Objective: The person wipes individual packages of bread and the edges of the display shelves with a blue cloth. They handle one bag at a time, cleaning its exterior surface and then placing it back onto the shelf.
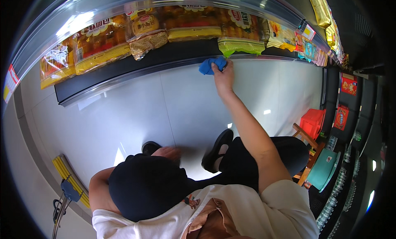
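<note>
My right hand [225, 77] is closed on a crumpled blue cloth [211, 66], with that arm stretched far forward. The cloth is at the front edge of the low black shelf [107, 78], just below a bag of bread with a green lower end [241, 47]. Past my bent left knee shows my left hand [167, 153], low beside my black shoe [151, 148]. Its fingers are blurred and partly lost in shadow, so what they do cannot be made out.
Several packs of bread [101, 45] line the shelf under a clear upper shelf edge [74, 22]. At right stand a red stool [312, 123], a teal box [325, 171] on a wooden seat, and bottles [330, 206]. A yellow-and-grey folded cart [71, 185] is at left.
</note>
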{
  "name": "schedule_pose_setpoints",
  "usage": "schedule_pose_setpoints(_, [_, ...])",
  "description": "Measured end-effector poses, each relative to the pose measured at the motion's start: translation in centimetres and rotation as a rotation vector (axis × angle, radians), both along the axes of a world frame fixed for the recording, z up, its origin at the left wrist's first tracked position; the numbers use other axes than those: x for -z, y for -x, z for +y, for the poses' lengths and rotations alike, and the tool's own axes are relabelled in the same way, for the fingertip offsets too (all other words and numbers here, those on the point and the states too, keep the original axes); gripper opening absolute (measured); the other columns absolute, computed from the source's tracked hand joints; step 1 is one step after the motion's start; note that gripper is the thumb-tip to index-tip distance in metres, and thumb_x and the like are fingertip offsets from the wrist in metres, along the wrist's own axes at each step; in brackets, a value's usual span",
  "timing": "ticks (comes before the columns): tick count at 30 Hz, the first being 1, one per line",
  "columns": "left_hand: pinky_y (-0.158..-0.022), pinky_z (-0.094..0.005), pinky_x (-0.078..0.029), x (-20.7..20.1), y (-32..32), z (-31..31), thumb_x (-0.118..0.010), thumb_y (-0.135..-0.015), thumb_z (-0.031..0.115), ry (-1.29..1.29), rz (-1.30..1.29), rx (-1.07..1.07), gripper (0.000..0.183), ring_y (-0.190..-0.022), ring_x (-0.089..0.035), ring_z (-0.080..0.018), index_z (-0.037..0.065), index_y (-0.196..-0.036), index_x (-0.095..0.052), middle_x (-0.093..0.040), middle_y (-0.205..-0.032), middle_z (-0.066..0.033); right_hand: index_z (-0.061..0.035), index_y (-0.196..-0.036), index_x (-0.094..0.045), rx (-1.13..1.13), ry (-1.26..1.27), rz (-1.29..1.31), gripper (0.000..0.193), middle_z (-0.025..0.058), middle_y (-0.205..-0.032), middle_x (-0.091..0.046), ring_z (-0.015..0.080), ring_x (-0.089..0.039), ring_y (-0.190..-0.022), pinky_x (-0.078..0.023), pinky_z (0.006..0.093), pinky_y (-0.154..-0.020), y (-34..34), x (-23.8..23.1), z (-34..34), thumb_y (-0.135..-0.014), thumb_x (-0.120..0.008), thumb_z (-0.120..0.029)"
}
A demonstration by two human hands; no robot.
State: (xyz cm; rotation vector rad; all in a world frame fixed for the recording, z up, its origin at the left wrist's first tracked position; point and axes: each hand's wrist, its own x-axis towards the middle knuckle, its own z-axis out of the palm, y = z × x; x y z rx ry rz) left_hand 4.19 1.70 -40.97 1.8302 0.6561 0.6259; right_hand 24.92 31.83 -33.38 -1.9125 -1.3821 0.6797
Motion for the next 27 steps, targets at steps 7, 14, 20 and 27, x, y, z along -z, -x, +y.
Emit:
schedule_pose_setpoints(7, [-0.098, -0.0437, -0.047, 0.3, 1.1, 0.3, -0.053, -0.086, 0.008, 0.131, 0.095, 0.067, 0.033, -0.108, -0.061, -0.0374, -0.003, -0.117, -0.059, -0.061, -0.122, -0.0216, -0.0002, -0.113, -0.059, 0.001, 0.052, -0.134, 0.043, 0.0189, -0.098, -0.065, 0.0348, -0.064, -0.091, -0.05, 0.0439, -0.083, 7.3, 4.7, -2.4, -0.078, -0.077, -0.016])
schedule_pose_setpoints(14, [-0.097, -0.0435, -0.047, 2.8, 0.6, 5.1, -0.052, -0.087, 0.008, 0.228, 0.094, -0.024, 0.032, -0.107, -0.062, -0.0371, -0.004, -0.116, -0.059, -0.062, -0.121, -0.0214, -0.005, -0.113, -0.06, -0.75, 0.494, 0.039, 0.045, 0.0177, -0.106, -0.066, 0.033, -0.065, -0.099, -0.052, 0.0418, -0.088, 10.1, -0.8, -2.3, -0.073, -0.077, -0.015])
schedule_pose_setpoints(20, [-0.097, -0.0434, -0.047, 3.7, 1.8, 6.0, -0.052, -0.087, 0.009, 0.323, 0.148, -0.034, 0.031, -0.106, -0.062, -0.037, -0.004, -0.114, -0.06, -0.062, -0.119, -0.0212, 0.0, -0.112, -0.059, -1.092, 0.765, -0.355, 0.045, 0.0202, -0.104, -0.067, 0.0364, -0.064, -0.1, -0.052, 0.0402, -0.086, 4.4, -5.9, -2.9, -0.069, -0.065, -0.01])
schedule_pose_setpoints(27, [-0.097, -0.0432, -0.047, 2.6, 2.0, 6.6, -0.051, -0.088, 0.01, 0.408, 0.184, -0.124, 0.03, -0.105, -0.062, -0.0367, -0.004, -0.113, -0.061, -0.063, -0.118, -0.0209, -0.005, -0.114, -0.06, -1.297, 0.601, -0.334, 0.042, 0.0202, -0.099, -0.066, 0.0363, -0.065, -0.094, -0.052, 0.043, -0.082, 0.0, -6.2, -5.0, -0.072, -0.062, -0.011])
